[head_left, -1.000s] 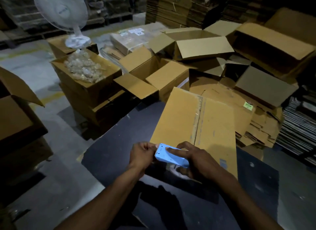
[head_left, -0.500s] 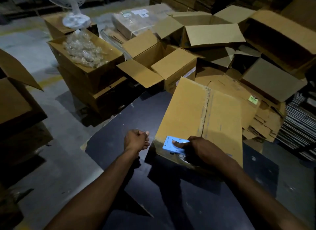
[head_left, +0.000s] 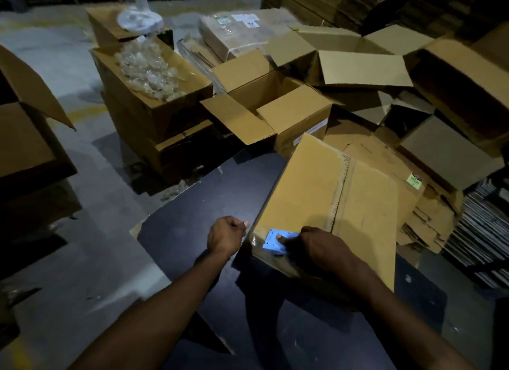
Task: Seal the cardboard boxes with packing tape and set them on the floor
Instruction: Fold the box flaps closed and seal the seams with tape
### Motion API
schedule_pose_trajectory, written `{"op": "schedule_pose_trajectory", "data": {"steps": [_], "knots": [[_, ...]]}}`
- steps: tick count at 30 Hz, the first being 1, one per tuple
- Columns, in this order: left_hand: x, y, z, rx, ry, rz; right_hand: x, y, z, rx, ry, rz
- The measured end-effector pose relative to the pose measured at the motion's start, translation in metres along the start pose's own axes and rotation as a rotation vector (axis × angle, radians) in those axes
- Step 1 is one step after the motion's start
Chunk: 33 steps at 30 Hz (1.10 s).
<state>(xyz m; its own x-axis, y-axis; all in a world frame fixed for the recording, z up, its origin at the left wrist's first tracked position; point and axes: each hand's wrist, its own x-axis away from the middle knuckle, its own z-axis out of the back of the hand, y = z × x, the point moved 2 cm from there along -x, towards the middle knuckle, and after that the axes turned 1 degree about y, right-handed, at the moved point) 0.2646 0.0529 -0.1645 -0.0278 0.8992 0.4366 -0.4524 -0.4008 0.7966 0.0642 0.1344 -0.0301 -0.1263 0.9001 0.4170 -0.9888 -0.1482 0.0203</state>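
Fingers of the right hand (head_left: 321, 247) grip a blue tape dispenser (head_left: 276, 241) on the near edge of the closed box (head_left: 311, 193) on the dark table (head_left: 198, 221). Left hand (head_left: 224, 237), curled into a fist, sits just beside its corner. Beyond crowd open cartons (head_left: 272, 108) and a fan base (head_left: 139, 18).

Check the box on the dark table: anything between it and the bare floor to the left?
Nothing visible blocks that path. The closed brown cardboard box sits on the dark table; the grey concrete floor left of the table looks bare, with stacked open cartons further back, off the path.
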Motion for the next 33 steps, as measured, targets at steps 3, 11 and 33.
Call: {"op": "schedule_pose_trajectory", "data": {"steps": [3,11,33], "knots": [[0.006,-0.002,-0.009,-0.027,0.032,0.024,0.001,-0.009,0.012,0.063,-0.01,0.035],[0.016,-0.006,-0.016,0.065,0.071,0.036,-0.009,-0.016,0.02,0.125,-0.153,0.028],[0.009,-0.017,-0.012,-0.5,0.04,-1.525,-0.009,-0.017,0.026,0.048,-0.208,-0.191]]}}
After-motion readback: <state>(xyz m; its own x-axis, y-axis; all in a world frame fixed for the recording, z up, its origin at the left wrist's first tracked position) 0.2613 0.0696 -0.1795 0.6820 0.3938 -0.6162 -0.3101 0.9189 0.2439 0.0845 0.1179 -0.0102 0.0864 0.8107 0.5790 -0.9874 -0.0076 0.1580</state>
